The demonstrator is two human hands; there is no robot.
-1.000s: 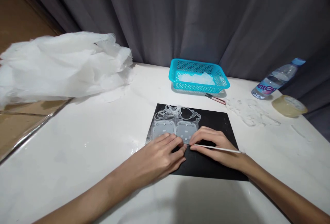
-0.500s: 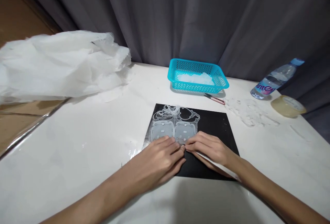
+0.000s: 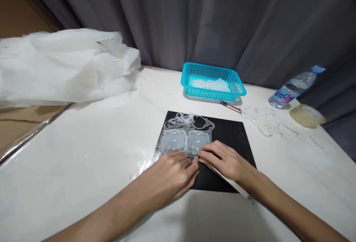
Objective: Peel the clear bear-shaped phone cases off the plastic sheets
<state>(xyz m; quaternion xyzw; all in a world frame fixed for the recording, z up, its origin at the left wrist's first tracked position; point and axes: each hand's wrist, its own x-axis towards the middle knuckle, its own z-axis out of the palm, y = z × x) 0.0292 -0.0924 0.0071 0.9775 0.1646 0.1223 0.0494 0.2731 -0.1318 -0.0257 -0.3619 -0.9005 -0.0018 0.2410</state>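
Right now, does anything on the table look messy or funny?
A little: crumpled white scraps lie loose on the table near the tape, while similar white bits sit inside the blue basket. I can't see any spill.

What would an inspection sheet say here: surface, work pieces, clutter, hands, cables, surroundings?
Surface: white table with a black mat on it.
Work pieces: two translucent panels side by side on the mat, clear loops beyond them; lower edges partly hidden by fingers.
Clutter: blue basket holding white material, pink-handled tool, pale scraps, bottle, tape roll, white sheeting.
Hands: left hand at the panels' lower edge, grip unclear; right hand holding a slim white strip.
Cables: nothing seen.
Surroundings: grey curtain behind, cardboard at left.
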